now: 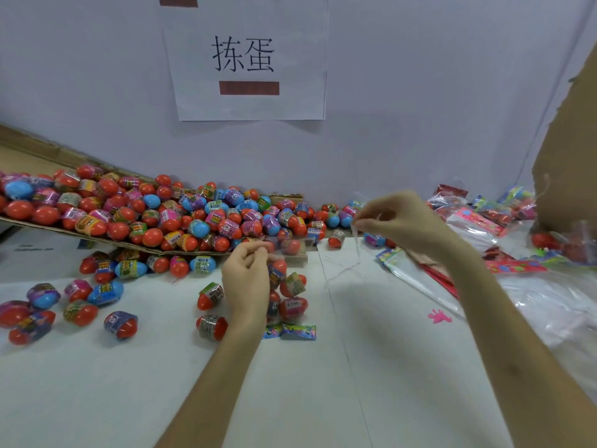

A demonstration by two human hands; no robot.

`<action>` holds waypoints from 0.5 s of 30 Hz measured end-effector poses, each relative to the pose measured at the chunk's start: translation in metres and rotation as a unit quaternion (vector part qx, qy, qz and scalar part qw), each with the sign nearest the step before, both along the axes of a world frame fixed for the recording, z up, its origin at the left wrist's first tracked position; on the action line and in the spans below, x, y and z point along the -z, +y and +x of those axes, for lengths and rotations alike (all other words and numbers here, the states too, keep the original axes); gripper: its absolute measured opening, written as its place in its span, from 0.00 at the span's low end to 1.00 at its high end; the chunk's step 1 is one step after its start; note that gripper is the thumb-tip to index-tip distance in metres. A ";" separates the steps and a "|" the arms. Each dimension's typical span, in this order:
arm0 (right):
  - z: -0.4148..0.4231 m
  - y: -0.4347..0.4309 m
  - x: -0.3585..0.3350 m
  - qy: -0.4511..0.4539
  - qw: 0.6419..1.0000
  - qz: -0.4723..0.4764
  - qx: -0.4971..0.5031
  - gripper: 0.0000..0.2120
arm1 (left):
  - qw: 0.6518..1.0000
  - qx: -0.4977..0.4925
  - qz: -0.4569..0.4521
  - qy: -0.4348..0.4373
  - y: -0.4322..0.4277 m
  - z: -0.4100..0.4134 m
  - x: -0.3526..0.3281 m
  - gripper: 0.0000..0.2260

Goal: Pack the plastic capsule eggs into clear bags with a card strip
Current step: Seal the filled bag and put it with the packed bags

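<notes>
Red plastic capsule eggs (292, 308) in clear plastic bag (298, 253) gripped by left hand (247, 279), right hand (400, 221) pinching thin pale string (357, 250); spill risk if neck slips.

The left hand (248, 273) grips the gathered top of a clear plastic bag (302, 253) that hangs down onto the white counter (323, 399). The bag holds several red plastic capsule eggs with printed wraps (292, 307). A colourful printed card strip (297, 331) lies at its lower end. The right hand (397, 218) is raised, well apart from the left, and pinches a thin pale strand (357, 240) between thumb and forefinger.

Behind the hands, a large heap of red and blue capsule eggs (129, 215) lies on a tilted brown cardboard sheet (38, 150). More loose eggs (106, 292) are scattered on the counter to the left. A pile of clear bags with card strips (475, 224) lies at the right, and a small pink hand-shaped toy (439, 316) nearer. A white paper sign (245, 101) hangs on the wall.
</notes>
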State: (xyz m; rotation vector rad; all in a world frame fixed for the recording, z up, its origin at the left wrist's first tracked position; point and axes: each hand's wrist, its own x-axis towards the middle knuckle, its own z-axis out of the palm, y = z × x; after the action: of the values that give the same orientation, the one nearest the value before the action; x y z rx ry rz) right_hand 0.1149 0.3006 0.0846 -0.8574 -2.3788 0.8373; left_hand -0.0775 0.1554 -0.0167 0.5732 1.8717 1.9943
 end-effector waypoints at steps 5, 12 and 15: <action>0.013 0.038 -0.030 0.199 0.949 -0.239 -0.048 0.06 | 1.000 0.012 -0.001 -0.016 0.000 0.000 -0.002 0.10; 0.045 0.062 -0.029 -0.337 0.939 -0.017 0.068 0.07 | 1.000 0.019 -0.004 -0.018 0.000 0.003 -0.003 0.09; 0.051 0.065 -0.032 -0.261 0.963 -0.004 0.061 0.06 | 0.999 0.021 0.003 -0.027 -0.001 0.004 -0.003 0.08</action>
State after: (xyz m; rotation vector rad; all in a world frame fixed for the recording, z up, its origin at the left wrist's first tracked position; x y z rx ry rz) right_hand 0.1662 0.3652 0.1168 -1.3492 -2.7241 0.6247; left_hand -0.0735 0.1546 -0.0138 0.5490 1.8088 1.9689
